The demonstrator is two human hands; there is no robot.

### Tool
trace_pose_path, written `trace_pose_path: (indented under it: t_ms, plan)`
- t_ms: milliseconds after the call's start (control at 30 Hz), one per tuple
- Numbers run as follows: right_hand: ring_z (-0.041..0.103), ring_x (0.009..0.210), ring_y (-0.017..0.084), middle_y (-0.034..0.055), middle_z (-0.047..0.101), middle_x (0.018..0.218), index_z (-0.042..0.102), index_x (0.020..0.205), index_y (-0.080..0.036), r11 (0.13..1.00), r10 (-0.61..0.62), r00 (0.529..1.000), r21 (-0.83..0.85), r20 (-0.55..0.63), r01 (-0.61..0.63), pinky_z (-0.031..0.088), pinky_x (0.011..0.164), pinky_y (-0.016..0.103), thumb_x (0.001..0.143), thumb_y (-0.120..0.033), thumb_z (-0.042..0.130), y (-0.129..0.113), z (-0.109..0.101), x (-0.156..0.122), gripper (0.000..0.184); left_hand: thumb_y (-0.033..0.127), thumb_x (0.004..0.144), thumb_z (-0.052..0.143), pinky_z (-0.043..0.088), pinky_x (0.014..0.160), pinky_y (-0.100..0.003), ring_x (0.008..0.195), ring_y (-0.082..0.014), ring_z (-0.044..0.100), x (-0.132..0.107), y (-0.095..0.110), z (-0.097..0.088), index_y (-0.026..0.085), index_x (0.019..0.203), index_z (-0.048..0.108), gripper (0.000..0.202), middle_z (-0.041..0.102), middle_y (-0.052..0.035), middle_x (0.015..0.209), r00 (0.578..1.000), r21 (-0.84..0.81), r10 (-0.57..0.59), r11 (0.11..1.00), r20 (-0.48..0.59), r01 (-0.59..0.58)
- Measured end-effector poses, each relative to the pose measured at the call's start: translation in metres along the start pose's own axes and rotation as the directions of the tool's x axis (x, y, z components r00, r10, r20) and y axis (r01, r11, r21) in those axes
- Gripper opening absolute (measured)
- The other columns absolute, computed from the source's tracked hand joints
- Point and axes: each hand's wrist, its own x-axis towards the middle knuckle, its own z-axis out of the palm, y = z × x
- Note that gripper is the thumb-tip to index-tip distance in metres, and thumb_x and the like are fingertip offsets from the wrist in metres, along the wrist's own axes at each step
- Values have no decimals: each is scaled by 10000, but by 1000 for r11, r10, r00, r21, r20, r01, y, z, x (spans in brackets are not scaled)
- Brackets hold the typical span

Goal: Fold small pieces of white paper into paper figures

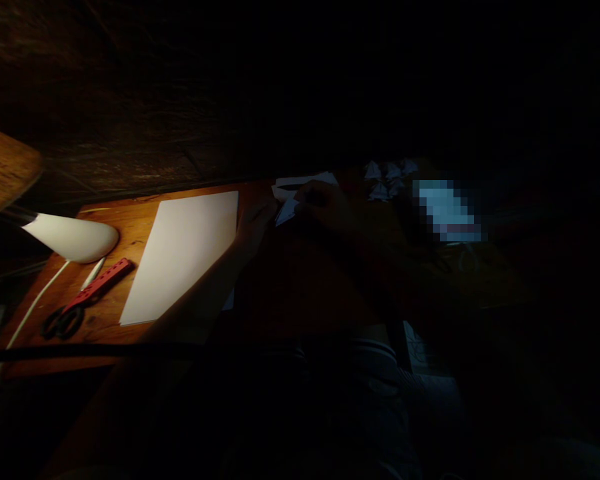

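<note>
The scene is very dark. My left hand (256, 220) rests on the wooden table (130, 217) beside a small folded white paper (287, 200), its fingers curled against the paper's left edge. My right hand (320, 203) lies over the same paper from the right, fingers bent and pressed down on it. Most of the paper is hidden under both hands. A large white sheet (185, 253) lies flat just left of my left forearm.
A white lamp (73, 237) with its cable sits at the left. Scissors with a red sheath (87, 297) and a pen (93, 273) lie beside it. Crumpled white paper (387, 179) and a glowing blurred screen (447, 212) are at the right.
</note>
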Motion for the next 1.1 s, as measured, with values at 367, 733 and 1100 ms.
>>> trace_pose_path:
  t_ms: [367,733,1100]
  plan:
    - [618,903,185,38,693,941,683,928,-205,998,69,997,8,-20,-69,555,809,330,825,-472,808,-4,0,-2,313,709,855,758,606,736,-375,862,-251,736,1,-12,-4,210,886,726,501,723,-70,818,998,20,-40,999,47,39]
    - [640,903,182,34,700,929,687,887,-216,994,83,997,64,6,-84,567,839,322,884,-717,704,-3,4,-1,501,533,830,814,533,615,-278,702,-177,669,3,-9,0,218,842,774,317,754,-13,762,1000,163,-2,987,11,0]
    - [663,921,212,48,715,936,687,883,-192,990,122,992,69,25,-124,565,827,354,743,-552,879,-5,3,-5,432,545,907,771,520,538,-236,611,-149,682,-4,13,3,197,777,718,375,726,-20,674,997,225,-60,973,39,50]
